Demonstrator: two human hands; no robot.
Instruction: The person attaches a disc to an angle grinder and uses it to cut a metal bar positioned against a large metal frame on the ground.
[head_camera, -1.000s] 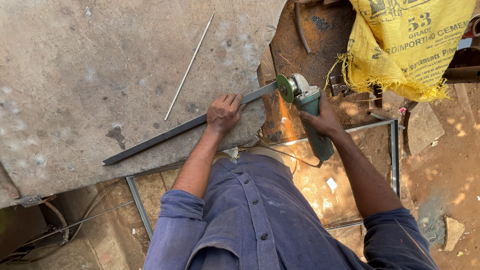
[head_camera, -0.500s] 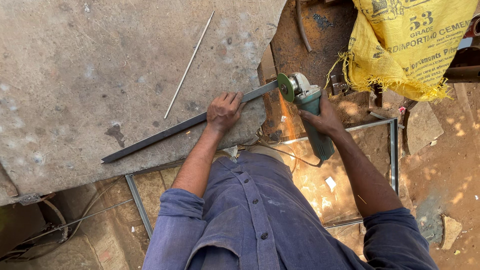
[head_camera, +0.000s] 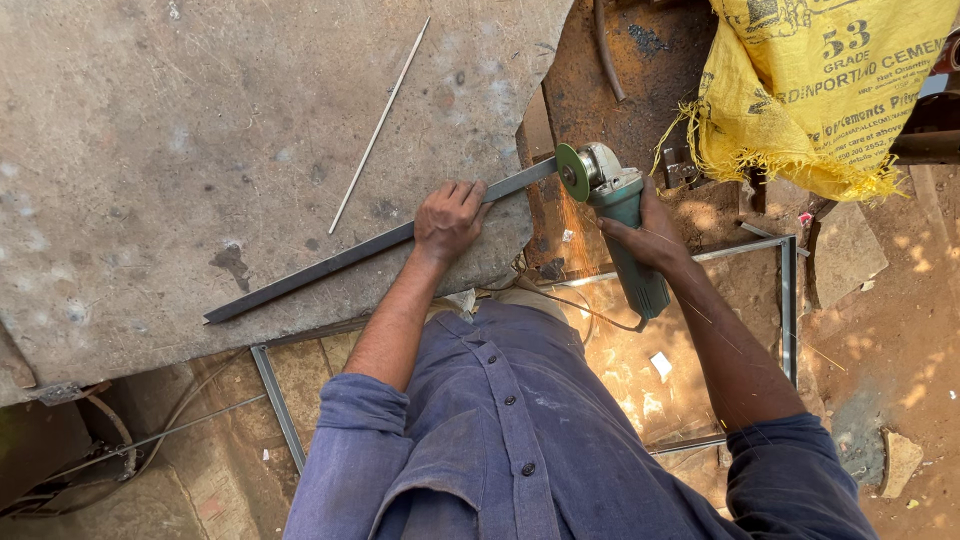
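Note:
A long flat steel bar (head_camera: 330, 262) lies slantwise on a grey concrete slab (head_camera: 200, 150), its right end reaching past the slab's edge. My left hand (head_camera: 450, 218) presses down on the bar near that end. My right hand (head_camera: 645, 235) grips the body of a green angle grinder (head_camera: 615, 215). The grinder's disc (head_camera: 573, 172) meets the bar's right end, and orange sparks fall below it. My blue shirt fills the lower middle of the view.
A thin metal rod (head_camera: 380, 125) lies loose on the slab above the bar. A rectangular metal frame (head_camera: 785, 300) rests on the ground under me. A yellow woven sack (head_camera: 820, 85) sits at the top right. Rusty scrap and dirt surround the slab.
None of the things has shifted on the slab. The grinder stays at the bar's end, with sparks still falling under the disc.

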